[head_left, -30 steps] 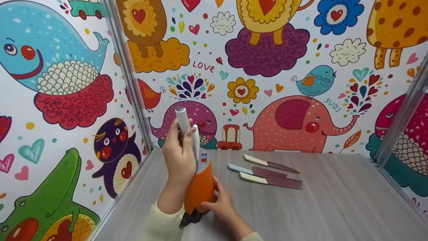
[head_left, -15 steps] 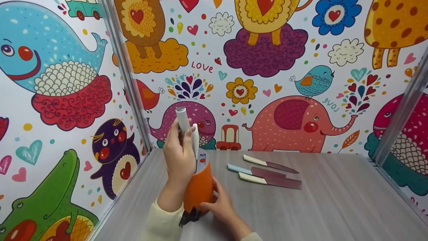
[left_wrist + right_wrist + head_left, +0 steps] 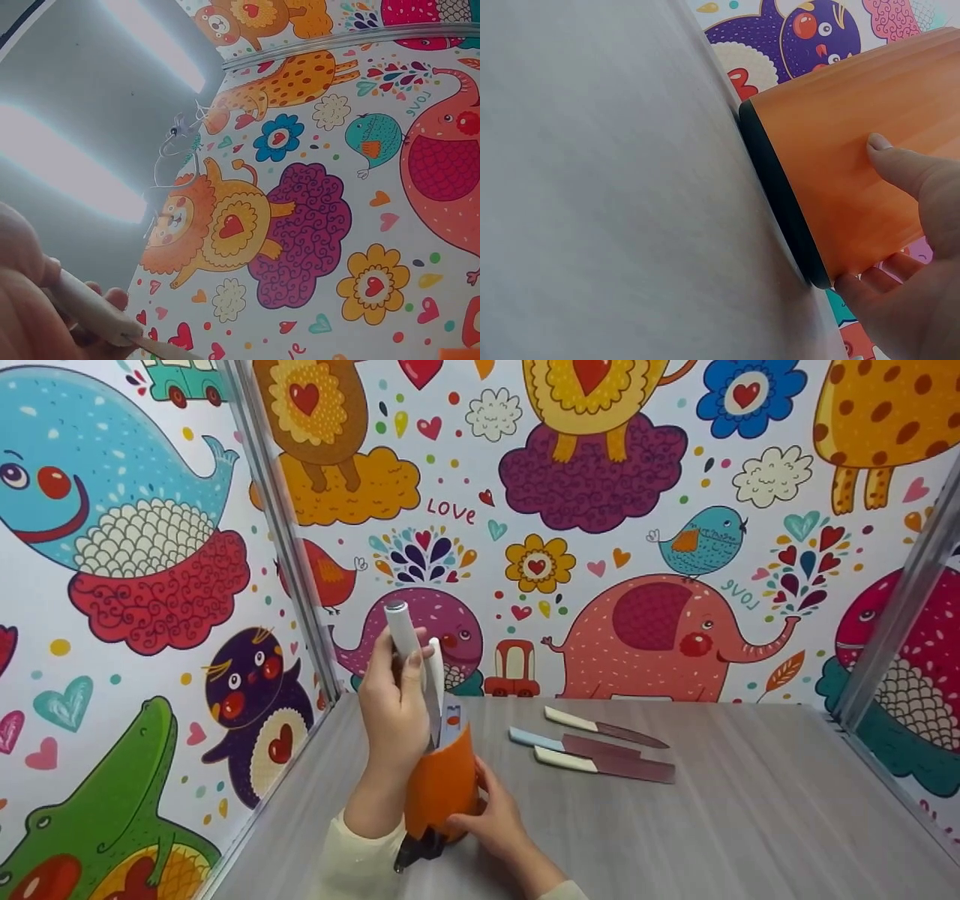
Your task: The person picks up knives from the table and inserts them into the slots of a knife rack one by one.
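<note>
My left hand [image 3: 394, 709] grips a white-handled knife [image 3: 403, 628], its handle's capped end pointing up. In the left wrist view, a thin blade leaves that handle, running out of frame. Just right of the left hand, another white handle [image 3: 434, 671] rises from the orange knife holder [image 3: 442, 787]. A pale grey-blue piece with an orange spot [image 3: 452, 721] shows at the holder's mouth. My right hand [image 3: 495, 814] holds the holder low on its right side, thumb on the near face. The right wrist view shows its dark base [image 3: 780, 195] against the table.
Three knives lie on the grey table [image 3: 720, 825] right of the holder: a narrow cream-handled one [image 3: 600, 725], a blue-handled one [image 3: 570, 744] and a broad cream-handled one [image 3: 607, 765]. A black object [image 3: 421, 849] overlaps the holder's bottom. Patterned walls stand behind and at both sides.
The left hand and its knife have shifted slightly left, the handle leaning a bit more. The orange holder has edged left too. The right hand keeps its hold.
</note>
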A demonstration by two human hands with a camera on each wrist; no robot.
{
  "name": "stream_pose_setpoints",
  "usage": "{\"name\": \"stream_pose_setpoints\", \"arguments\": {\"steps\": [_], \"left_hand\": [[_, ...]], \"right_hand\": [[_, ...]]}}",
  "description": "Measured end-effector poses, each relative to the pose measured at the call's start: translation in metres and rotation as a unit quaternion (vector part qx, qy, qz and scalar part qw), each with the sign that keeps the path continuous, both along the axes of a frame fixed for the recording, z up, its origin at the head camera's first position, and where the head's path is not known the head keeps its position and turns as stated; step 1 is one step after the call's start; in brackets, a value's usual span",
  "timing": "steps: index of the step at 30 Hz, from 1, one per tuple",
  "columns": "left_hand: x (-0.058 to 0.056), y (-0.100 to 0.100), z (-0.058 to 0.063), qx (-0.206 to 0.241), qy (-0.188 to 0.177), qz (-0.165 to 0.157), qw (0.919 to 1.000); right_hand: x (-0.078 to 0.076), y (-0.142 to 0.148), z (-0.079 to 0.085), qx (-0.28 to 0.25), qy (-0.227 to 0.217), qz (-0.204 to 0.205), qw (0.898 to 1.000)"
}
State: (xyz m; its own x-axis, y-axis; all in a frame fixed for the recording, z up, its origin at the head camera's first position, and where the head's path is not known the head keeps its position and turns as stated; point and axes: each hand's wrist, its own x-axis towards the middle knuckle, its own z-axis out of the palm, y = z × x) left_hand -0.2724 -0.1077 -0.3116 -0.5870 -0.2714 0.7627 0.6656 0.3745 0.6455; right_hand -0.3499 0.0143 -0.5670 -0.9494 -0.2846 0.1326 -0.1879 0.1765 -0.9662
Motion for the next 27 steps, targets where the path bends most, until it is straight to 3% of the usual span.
{"name": "stream_pose_setpoints", "arguments": {"steps": [4,11,15,22,27], "left_hand": [[-0.003,0.001,-0.002,-0.005,-0.007,-0.008,0.9999],[-0.008,0.001,-0.013,-0.004,-0.056,0.009,0.9984],[-0.010,0.001,-0.019,-0.006,-0.062,0.016,0.9980],[-0.016,0.001,-0.031,0.011,-0.072,0.001,0.9974],[-0.020,-0.001,-0.041,0.030,-0.098,-0.003,0.9948]], "right_hand": [[0.000,0.000,0.000,0.002,0.003,-0.002,1.000],[0.001,-0.003,0.001,0.001,-0.002,-0.005,1.000],[0.001,-0.003,0.001,-0.002,0.011,-0.003,1.000],[0.000,-0.002,-0.001,-0.008,0.045,-0.002,0.999],[0.000,-0.003,-0.001,-0.002,0.033,-0.006,0.999]]}}
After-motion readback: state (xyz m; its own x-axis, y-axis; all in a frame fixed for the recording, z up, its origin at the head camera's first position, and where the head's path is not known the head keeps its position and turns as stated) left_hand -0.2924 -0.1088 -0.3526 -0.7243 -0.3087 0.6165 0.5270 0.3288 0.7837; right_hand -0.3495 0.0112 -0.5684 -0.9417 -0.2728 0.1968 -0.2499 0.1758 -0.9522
